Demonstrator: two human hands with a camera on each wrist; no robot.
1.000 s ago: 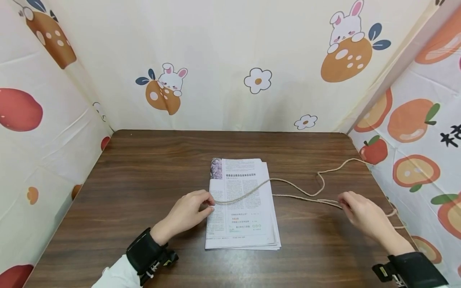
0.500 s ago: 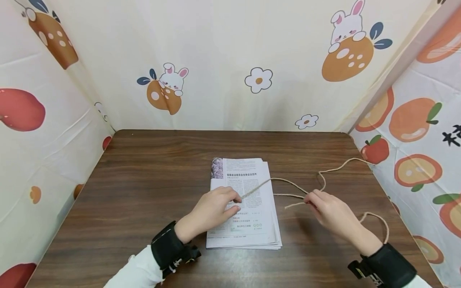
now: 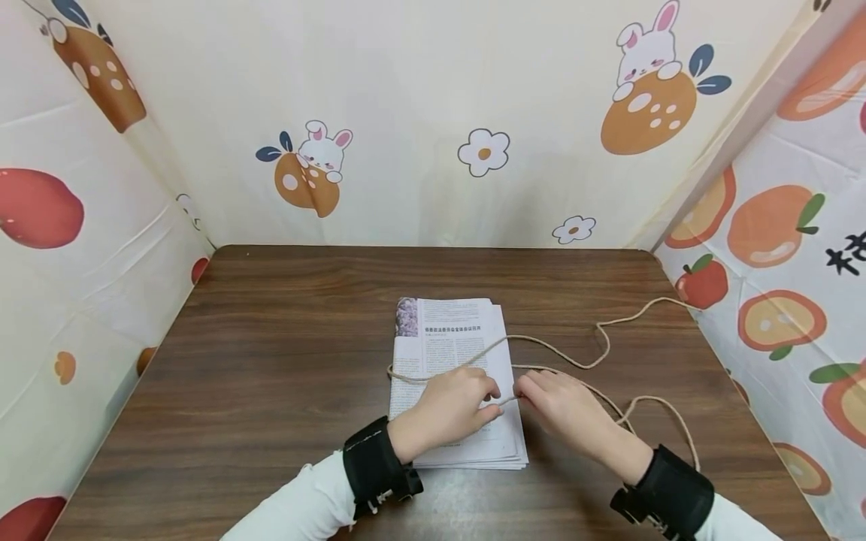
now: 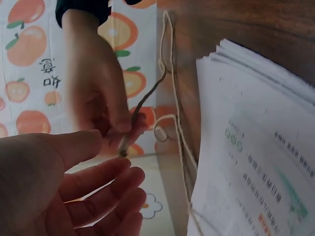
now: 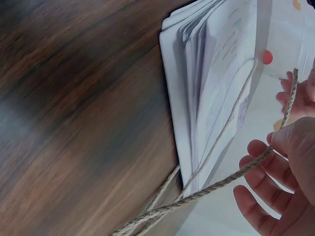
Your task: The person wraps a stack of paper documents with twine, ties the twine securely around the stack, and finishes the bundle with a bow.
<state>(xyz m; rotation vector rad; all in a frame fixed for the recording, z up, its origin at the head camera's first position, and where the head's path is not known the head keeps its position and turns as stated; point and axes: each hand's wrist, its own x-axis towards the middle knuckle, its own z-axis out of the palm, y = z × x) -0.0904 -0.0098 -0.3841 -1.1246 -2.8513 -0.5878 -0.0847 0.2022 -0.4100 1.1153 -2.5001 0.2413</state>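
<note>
The right hand (image 3: 564, 409) pinches a beige twisted-fibre cord (image 5: 216, 185) between thumb and index finger near its tip; the left hand (image 3: 453, 406), fingers loosely parted, is just beside that tip. The cord lies across a stack of folded white printed newspapers (image 3: 449, 342) on the brown wood-grain worktop (image 3: 304, 323), its slack trailing off rightward

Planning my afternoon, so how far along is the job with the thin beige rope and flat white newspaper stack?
Looks done: the beige rope crosses the newspaper stack and bends at its left edge. In hand: the right hand pinches that rope near its end, the left hand close by. Pending: no knot shows, so tying probably remains.
</note>
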